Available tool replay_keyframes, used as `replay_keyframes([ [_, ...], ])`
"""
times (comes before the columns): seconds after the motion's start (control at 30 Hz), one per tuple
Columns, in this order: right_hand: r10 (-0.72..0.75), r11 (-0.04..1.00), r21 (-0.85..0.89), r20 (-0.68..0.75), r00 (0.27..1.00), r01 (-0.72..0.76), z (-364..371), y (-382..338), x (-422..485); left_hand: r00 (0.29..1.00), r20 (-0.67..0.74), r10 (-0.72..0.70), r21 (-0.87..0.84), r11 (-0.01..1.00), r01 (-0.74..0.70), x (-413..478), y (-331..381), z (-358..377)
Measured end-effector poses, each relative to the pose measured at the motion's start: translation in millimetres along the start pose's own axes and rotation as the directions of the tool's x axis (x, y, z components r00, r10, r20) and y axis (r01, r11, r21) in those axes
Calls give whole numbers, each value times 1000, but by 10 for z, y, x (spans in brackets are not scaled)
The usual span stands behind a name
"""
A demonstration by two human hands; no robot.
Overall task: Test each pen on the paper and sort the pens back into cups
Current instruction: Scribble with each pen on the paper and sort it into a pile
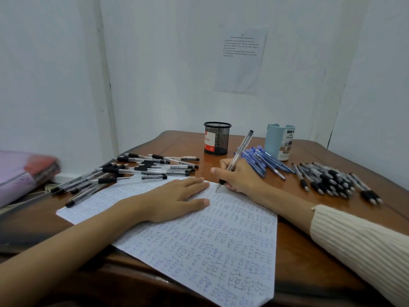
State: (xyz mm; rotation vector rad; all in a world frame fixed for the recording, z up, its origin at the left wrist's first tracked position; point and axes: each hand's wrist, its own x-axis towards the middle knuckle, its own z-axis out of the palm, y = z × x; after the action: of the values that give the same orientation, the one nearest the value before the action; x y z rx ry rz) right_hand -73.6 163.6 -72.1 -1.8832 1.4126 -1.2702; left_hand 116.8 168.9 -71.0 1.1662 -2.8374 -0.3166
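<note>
Left hand (174, 200), straight-fingered, presses white scribbled paper sheet (221, 251); right hand (241, 176) pinches clear plastic pen (242, 147), tip on sheet.

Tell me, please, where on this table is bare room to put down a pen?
Bare wood lies left of the mesh cup, behind the black-capped pens, and right of the blue cup, behind the grip pens. Crowded: those two piles beside the paper, and the blue pens by the right hand holding the pen.

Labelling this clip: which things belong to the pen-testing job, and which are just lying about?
Job: clear plastic pen in right hand, scribbled white paper, black mesh cup, pale blue cup, loose pens.
Lying about: pink bundle, printed wall sheet.
</note>
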Motion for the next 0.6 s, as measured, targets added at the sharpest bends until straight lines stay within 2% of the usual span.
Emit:
replay_keyframes([
  [0.17, -12, 1000, -12, -56, 998, 12, 5, 27, 17, 1000, -4, 2, -1, 1000, -2, 2, 0, -2],
  [0.6, 0, 999, -36, -60, 998, -2, 12, 37, 34, 1000, 2, -3, -2, 1000, 3, 5, -7, 3],
])
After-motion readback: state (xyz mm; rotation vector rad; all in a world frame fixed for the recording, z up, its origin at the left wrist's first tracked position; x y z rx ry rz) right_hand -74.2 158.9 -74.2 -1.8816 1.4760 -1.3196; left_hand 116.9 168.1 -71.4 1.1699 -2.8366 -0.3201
